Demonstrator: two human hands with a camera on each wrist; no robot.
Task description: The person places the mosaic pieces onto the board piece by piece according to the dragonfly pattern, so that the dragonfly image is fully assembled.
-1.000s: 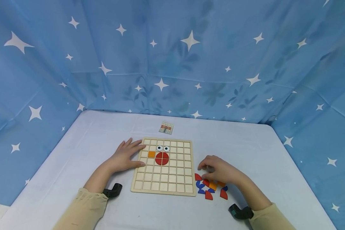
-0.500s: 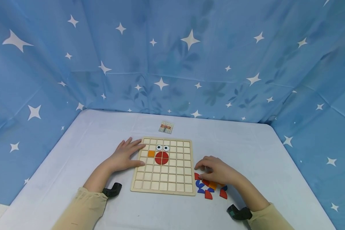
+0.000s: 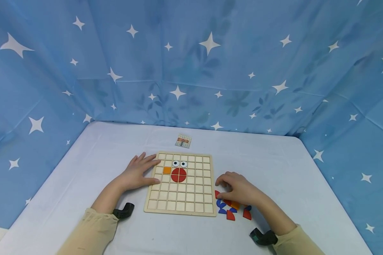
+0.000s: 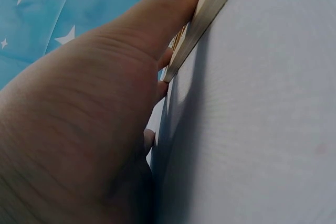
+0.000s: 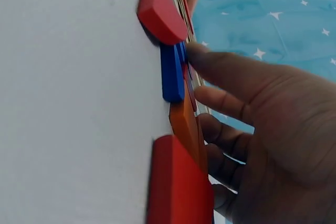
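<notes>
A square wooden grid board (image 3: 185, 198) lies on the white table. On it sit two eye discs (image 3: 179, 164), a red circle made of quarter pieces (image 3: 178, 175) and an orange square (image 3: 167, 170). My left hand (image 3: 136, 174) rests at the board's left edge, fingers spread and thumb on the frame, also seen in the left wrist view. To the right of the board my right hand (image 3: 237, 187) hovers low over loose pieces, fingers loosely bent. Its thumb overlaps a red quarter piece (image 3: 216, 193) beside the board. Other red (image 3: 231, 215), blue (image 3: 222, 211) and orange pieces (image 3: 235, 205) lie below the hand, partly hidden.
Behind the board lies a small picture card (image 3: 183, 141) with a gridded design. A blue curtain with white stars (image 3: 191, 63) stands around the back and sides of the table. Black camera mounts (image 3: 263, 237) sit on both wrists.
My right hand has shifted a little left toward the board, its thumb now over the red quarter piece nearest the board. The left hand has stayed at the board's edge.
</notes>
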